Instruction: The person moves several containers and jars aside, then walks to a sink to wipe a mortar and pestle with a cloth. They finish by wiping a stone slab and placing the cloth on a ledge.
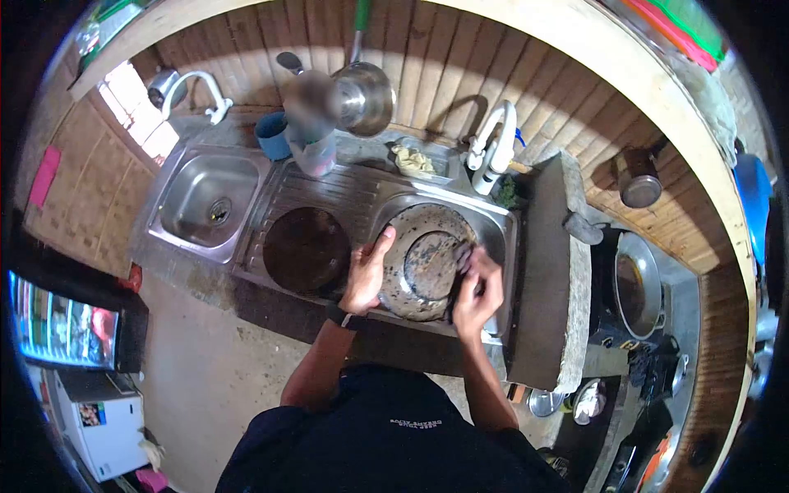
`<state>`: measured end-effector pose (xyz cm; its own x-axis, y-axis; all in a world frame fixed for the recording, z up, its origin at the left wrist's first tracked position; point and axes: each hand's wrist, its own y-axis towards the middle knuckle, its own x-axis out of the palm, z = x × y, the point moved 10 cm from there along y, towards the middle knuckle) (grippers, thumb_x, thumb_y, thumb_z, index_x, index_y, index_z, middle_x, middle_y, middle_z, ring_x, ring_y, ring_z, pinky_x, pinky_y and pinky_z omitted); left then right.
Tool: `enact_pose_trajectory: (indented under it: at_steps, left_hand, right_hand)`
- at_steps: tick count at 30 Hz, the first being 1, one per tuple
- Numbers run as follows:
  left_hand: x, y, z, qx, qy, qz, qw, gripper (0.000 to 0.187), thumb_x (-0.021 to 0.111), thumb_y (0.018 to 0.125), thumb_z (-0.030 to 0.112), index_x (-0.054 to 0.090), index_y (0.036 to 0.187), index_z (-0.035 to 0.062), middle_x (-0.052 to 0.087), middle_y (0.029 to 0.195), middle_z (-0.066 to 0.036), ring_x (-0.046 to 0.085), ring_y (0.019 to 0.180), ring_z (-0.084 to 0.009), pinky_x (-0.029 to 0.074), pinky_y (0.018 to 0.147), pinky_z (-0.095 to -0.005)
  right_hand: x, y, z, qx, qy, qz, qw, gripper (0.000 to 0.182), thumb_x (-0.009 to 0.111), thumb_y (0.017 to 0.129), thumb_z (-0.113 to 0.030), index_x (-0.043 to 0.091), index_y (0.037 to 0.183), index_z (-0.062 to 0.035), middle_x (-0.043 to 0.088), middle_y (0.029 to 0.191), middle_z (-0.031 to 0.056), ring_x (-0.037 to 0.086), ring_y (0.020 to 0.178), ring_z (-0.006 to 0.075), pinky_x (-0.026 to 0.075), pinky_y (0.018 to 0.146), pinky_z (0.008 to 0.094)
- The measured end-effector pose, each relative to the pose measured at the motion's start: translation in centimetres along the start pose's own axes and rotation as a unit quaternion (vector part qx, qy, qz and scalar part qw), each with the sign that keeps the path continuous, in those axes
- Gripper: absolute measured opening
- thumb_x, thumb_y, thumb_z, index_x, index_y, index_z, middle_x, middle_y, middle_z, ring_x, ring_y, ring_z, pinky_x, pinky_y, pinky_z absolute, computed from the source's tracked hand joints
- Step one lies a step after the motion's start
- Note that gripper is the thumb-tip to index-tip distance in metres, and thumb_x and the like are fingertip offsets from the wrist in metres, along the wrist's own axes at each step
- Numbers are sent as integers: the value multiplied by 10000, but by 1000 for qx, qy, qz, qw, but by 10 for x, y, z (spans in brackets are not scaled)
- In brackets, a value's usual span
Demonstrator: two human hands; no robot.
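Observation:
A round, grey metal lid or pan [421, 275], spotted black and with a raised ring in its middle, is tilted over the right sink basin [503, 226]. My left hand [366, 275] grips its left edge, thumb on the near face. My right hand [478, 287] is closed over its right side, holding a small dark scrubbing pad [465, 257] against the surface; blur hides the pad's exact kind. On the drainboard [349, 193], left of my left hand, lies a dark brown round pan or lid [306, 250].
A white faucet [493, 148] rises behind the basin, beside a tray with a pale cloth [413, 160]. A blue cup [273, 136] and a steel pan [364, 99] are at the back. The left sink [212, 201] adjoins the drainboard. To the right, a wok [638, 283] sits on a stove.

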<state>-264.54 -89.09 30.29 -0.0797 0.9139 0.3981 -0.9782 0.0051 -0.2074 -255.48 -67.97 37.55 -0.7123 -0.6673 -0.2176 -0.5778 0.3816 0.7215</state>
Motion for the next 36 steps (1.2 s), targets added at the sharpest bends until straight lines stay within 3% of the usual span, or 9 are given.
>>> enact_pose_trajectory:
  at_steps: [4, 10, 16, 22, 25, 29, 32, 34, 36]
  left_hand:
    - [2, -5, 1, 108, 198, -1, 974, 666, 599, 949, 497, 322, 507, 84, 313, 510, 80, 280, 493, -63, 193, 456, -323]
    - [-9, -5, 2, 80, 192, 122, 970, 689, 466, 984, 577, 372, 519, 77, 343, 503, 71, 293, 476, -76, 218, 437, -335]
    - [-20, 8, -1, -19, -204, 52, 977, 653, 458, 983, 570, 613, 1149, -41, 672, 1077, -85, 653, 948, -173, 534, 827, -342]
    - [-59, 14, -16, 118, -5, 103, 988, 632, 361, 1020, 568, 616, 766, 49, 595, 776, 56, 487, 703, -65, 427, 646, -261]
    - [-67, 29, -40, 82, 31, 94, 992, 720, 280, 971, 679, 610, 880, 46, 615, 817, 7, 531, 728, -120, 457, 707, -285]
    - [-13, 6, -69, -233, -251, -216, 914, 921, 296, 854, 808, 472, 1359, 58, 646, 1158, -207, 649, 1038, -333, 514, 931, -485]
    - [-24, -8, -81, -352, -263, -225, 870, 697, 363, 993, 579, 560, 1271, -29, 642, 1209, -187, 638, 1065, -285, 490, 961, -437]
    - [-41, -6, -56, -146, -1, -258, 955, 437, 445, 1008, 319, 578, 1229, -34, 643, 1203, -157, 633, 1065, -233, 499, 949, -388]
    - [-42, -22, -21, 149, 340, -296, 880, 305, 533, 992, 173, 571, 1217, -29, 634, 1197, -140, 615, 1083, -190, 502, 947, -348]
  right_hand:
    - [21, 40, 34, 174, 37, -55, 983, 174, 551, 875, 6, 661, 1007, 26, 688, 958, 185, 673, 937, 302, 510, 842, 370]
    - [73, 2, -66, -40, -9, -173, 984, 106, 574, 754, 45, 613, 845, 8, 589, 848, 186, 613, 778, 356, 521, 714, 445]
    - [31, -82, -55, -284, 17, 21, 958, 208, 674, 779, 22, 714, 981, -1, 706, 990, 131, 660, 1065, 314, 551, 933, 395]
    - [-4, 14, 24, 244, 112, 15, 963, 175, 650, 917, -115, 661, 1024, 24, 673, 973, 122, 604, 885, 171, 461, 802, 315]
    - [3, 8, 25, 283, 124, -92, 947, 250, 796, 818, -207, 700, 862, 19, 641, 748, -3, 538, 711, 76, 450, 660, 271]
    - [-3, -9, -54, -183, 22, -200, 962, 319, 872, 673, -347, 691, 726, -89, 561, 643, -27, 524, 581, 94, 446, 496, 270]
    - [7, -35, -80, -281, -6, -345, 896, 326, 861, 587, -350, 722, 779, -127, 613, 762, -36, 584, 682, 129, 493, 563, 289]
    - [4, -32, -74, -270, -11, -374, 887, 353, 849, 568, -363, 741, 819, -140, 618, 805, -34, 594, 700, 129, 509, 582, 290]
    - [-4, -26, -35, -189, -9, -377, 906, 358, 843, 562, -368, 756, 810, -124, 633, 801, -14, 615, 722, 130, 524, 589, 289]
